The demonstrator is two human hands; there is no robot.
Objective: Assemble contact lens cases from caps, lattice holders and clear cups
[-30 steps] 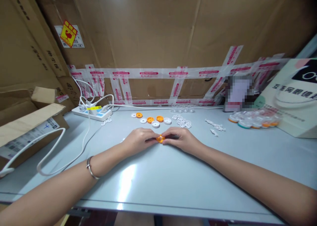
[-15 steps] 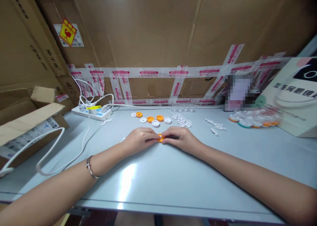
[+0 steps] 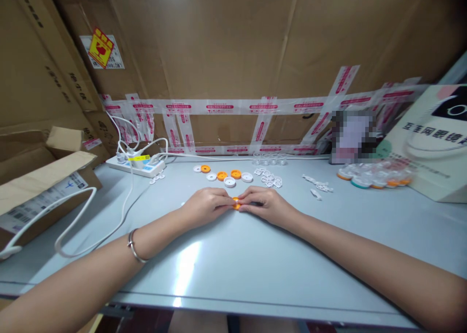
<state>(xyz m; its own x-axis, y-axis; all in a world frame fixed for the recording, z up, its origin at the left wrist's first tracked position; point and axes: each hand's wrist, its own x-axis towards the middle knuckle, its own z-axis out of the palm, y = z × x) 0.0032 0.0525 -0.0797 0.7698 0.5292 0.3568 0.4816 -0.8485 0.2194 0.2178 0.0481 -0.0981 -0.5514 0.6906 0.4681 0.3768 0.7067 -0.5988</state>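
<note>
Between the fingertips of both hands is a small round orange cap [image 3: 236, 206], low over or on the table; my fingers cover much of it. My left hand [image 3: 207, 206] pinches it from the left, and my right hand [image 3: 266, 204] grips it from the right. Something pale shows in the middle of the cap, too small to make out. Just beyond my hands lie several round caps, among them an orange cap [image 3: 236, 174] and a white cap [image 3: 229, 182]. A cluster of small white plastic pieces [image 3: 269, 178] lies to their right.
A white power strip [image 3: 136, 165] with cables stands at the back left, near an open cardboard box [image 3: 44, 197]. Clear containers with coloured bases [image 3: 375, 175] sit at the right by a printed box [image 3: 434, 143]. White parts [image 3: 318, 183] lie nearer. Large taped cardboard [image 3: 219, 46] walls the back.
Hardly anything differs. Both hands keep their pinch on the orange cap in the same place, and the whole view has shifted very slightly.
</note>
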